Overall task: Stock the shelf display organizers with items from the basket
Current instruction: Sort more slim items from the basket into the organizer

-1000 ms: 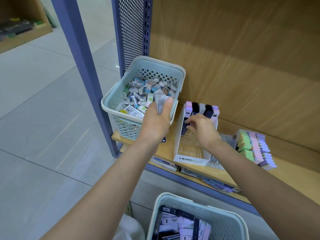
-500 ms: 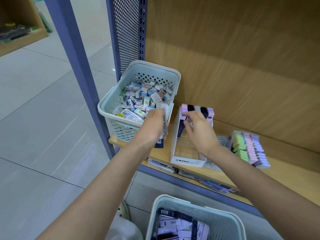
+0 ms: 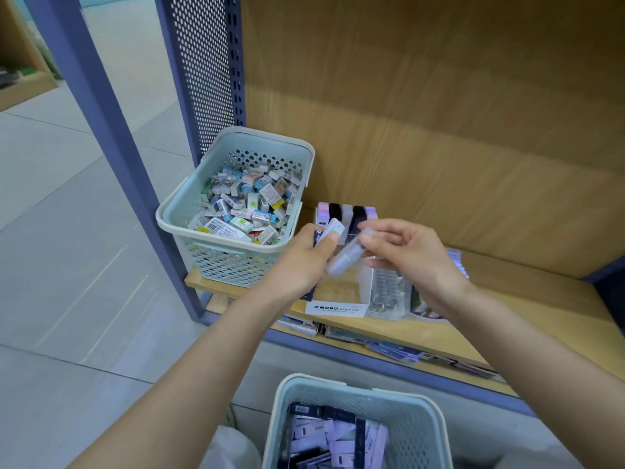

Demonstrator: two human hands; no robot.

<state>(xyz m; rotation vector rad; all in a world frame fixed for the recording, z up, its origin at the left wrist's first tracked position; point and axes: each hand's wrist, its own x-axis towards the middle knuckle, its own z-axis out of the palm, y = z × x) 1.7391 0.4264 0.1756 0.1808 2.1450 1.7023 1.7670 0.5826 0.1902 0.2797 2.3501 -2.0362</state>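
A white MONO display organizer (image 3: 336, 308) stands on the wooden shelf, with a row of pink, black and lilac erasers upright at its back (image 3: 345, 213). My left hand (image 3: 304, 262) grips a small stack of packaged erasers (image 3: 333, 228) just above the organizer's left side. My right hand (image 3: 406, 252) pinches one pale, blurred eraser (image 3: 345, 257) between the two hands, over the organizer. A light blue basket (image 3: 355, 394) with dark and lilac eraser packs sits at the bottom of the view.
A second light blue basket (image 3: 189, 211) full of small mixed erasers stands on the shelf's left end, against the blue perforated upright (image 3: 203, 69). A clear organizer (image 3: 389, 292) sits right of the MONO one. Flat packs lie under the shelf edge (image 3: 399, 350).
My right hand has left the eraser row at the organizer's back and come toward my left hand, now pinching one eraser from its stack. My left hand has shifted right, over the organizer.
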